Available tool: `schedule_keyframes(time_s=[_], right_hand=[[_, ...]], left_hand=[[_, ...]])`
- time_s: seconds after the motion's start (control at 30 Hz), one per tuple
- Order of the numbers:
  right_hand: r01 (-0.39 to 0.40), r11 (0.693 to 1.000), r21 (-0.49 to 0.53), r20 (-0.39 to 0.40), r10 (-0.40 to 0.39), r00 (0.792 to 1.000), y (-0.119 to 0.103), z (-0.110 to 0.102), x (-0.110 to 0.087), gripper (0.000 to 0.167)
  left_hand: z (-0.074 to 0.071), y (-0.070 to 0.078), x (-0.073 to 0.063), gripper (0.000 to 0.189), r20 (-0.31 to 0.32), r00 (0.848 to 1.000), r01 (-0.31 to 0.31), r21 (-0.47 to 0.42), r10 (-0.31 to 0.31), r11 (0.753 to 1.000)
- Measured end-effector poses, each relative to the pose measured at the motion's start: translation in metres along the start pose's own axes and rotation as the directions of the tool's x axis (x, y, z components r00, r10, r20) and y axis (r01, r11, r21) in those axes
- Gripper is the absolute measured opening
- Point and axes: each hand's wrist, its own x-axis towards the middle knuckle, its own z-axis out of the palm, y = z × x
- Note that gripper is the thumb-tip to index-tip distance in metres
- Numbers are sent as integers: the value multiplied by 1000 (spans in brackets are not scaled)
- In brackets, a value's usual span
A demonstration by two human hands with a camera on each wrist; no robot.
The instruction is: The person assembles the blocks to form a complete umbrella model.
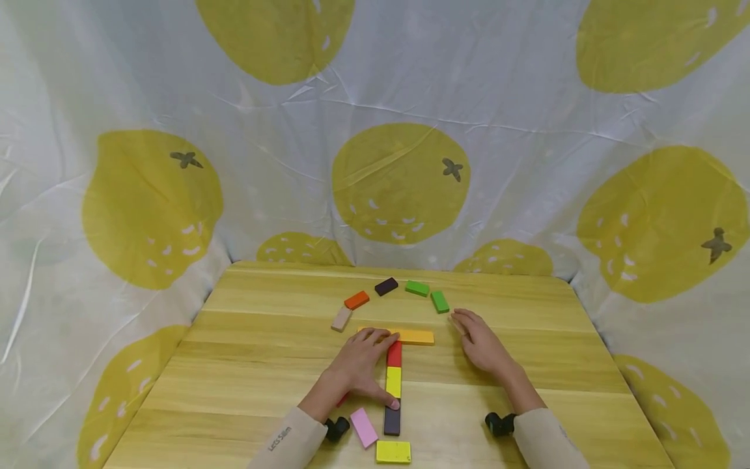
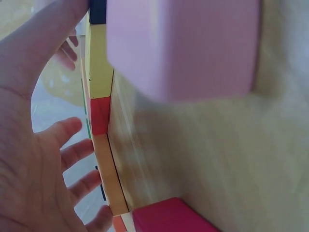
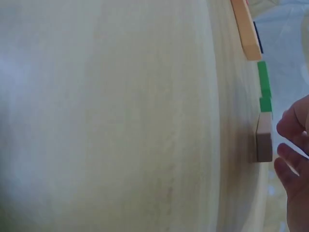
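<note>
My left hand [image 1: 360,365] spreads over a column of flat blocks, its thumb at the dark block [image 1: 392,423] and its fingertips by the orange bar [image 1: 417,337] across the top. Between these lie a yellow block [image 1: 394,382] and a red block [image 1: 394,355]. The left wrist view shows that palm [image 2: 24,179] with nothing in it. At the right end of an arc of blocks, my right hand [image 1: 483,342] hovers with loosely bent fingers. Close beside its fingertips, a light wood-coloured block [image 3: 264,137] sits on the table; the hand mostly hides it in the head view.
The arc holds two green blocks [image 1: 417,288], a dark block [image 1: 386,286], an orange-red block [image 1: 357,299] and a beige block [image 1: 342,319]. Nearer me lie a pink block [image 1: 364,428], a yellow block [image 1: 394,452] and a crimson block [image 2: 169,217]. Patterned cloth [image 1: 281,195] hangs behind the table.
</note>
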Motion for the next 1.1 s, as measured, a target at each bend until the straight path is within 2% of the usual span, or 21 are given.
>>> schedule_keyframes(time_s=[0.2, 0.43, 0.73, 1.1], right_hand=[[7, 998, -55, -1, -7, 1000, 8, 5, 3, 43], [-7, 1000, -11, -4, 7, 1000, 8, 6, 2, 41], [-8, 1000, 30, 25, 8, 1000, -2, 9, 3, 40], [14, 999, 52, 1, -14, 1000, -7, 13, 4, 39]], left_hand=[[-5, 2, -1, 129, 19, 1000, 10, -3, -10, 1000], [-4, 4, 2, 129, 17, 1000, 6, -13, -6, 1000], [0, 3, 2, 130, 21, 1000, 20, -28, -19, 999], [0, 2, 3, 129, 30, 999, 18, -30, -18, 999]])
